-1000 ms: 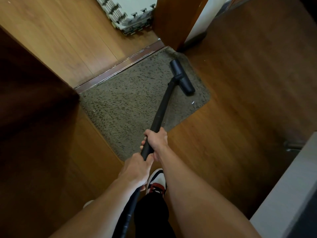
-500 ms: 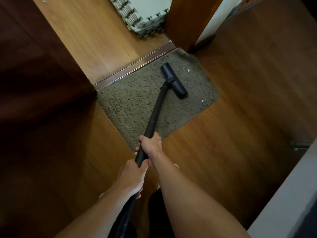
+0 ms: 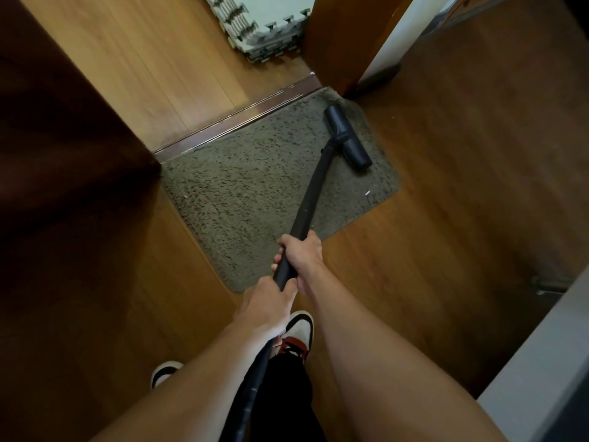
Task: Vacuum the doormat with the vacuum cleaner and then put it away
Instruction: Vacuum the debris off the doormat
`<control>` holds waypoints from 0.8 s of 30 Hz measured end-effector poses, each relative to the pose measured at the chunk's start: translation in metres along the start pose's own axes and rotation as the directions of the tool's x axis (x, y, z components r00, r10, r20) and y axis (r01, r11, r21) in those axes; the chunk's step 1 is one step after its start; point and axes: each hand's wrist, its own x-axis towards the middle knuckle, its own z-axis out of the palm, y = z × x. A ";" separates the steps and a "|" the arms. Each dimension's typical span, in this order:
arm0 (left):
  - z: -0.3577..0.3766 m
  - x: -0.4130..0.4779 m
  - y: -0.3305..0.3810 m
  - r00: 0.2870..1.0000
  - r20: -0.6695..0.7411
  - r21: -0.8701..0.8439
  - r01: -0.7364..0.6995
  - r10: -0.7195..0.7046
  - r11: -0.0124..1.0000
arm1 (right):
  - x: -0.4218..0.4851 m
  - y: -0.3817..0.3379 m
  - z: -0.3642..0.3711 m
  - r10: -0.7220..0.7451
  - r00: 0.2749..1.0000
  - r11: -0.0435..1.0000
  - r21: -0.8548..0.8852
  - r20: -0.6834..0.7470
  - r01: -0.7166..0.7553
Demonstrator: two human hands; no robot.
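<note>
The black T-shaped vacuum cleaner head (image 3: 347,137) rests on the grey-brown shaggy rectangular doormat (image 3: 255,186), near the mat's far right corner, with its long axis running roughly along the mat's right edge. From the middle of the head, the black rigid vacuum tube (image 3: 310,199) slants back across the mat towards the person.

The right hand (image 3: 301,256) grips the tube over the mat's near edge, fingers curled fully round it. The left hand (image 3: 264,307) holds the tube just behind, touching or almost touching the right hand, with its fingers wrapped round the tube's end, where the black ribbed hose (image 3: 251,387) begins. The hose drops down between the two bare forearms.

A small white scrap (image 3: 367,193) lies on the mat near its right edge, on the near side of the head.

The doormat lies on the brown wooden floor (image 3: 446,186), its far edge against the dark metal threshold strip (image 3: 242,119) of a doorway. Beyond the strip, on lighter wooden boards, sits a stack of pale foam puzzle mats (image 3: 271,27). The brown wooden door post (image 3: 344,36) stands just beyond the mat's far right corner.

Below the hands a white, black and red shoe (image 3: 298,333) points towards the mat, and the toe of a second shoe (image 3: 165,373) shows to the left.
</note>
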 end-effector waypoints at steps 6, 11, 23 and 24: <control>0.025 0.012 0.022 1.000 -0.008 0.004 0.027 -0.027 1.000 | 0.023 -0.010 -0.026 0.037 0.999 0.999 -0.025 0.034 -0.036; 0.039 0.013 0.016 0.999 -0.044 0.051 -0.017 0.020 0.999 | 0.033 0.003 -0.035 0.041 0.999 0.996 -0.080 0.032 -0.039; 0.006 -0.004 -0.003 0.998 0.060 -0.141 0.041 -0.033 0.989 | 0.008 0.005 -0.004 0.067 0.998 0.991 -0.118 0.011 -0.065; 0.002 -0.009 -0.009 0.997 0.067 -0.145 0.044 -0.034 0.989 | 0.002 0.009 0.000 0.074 0.997 0.991 -0.113 0.014 -0.072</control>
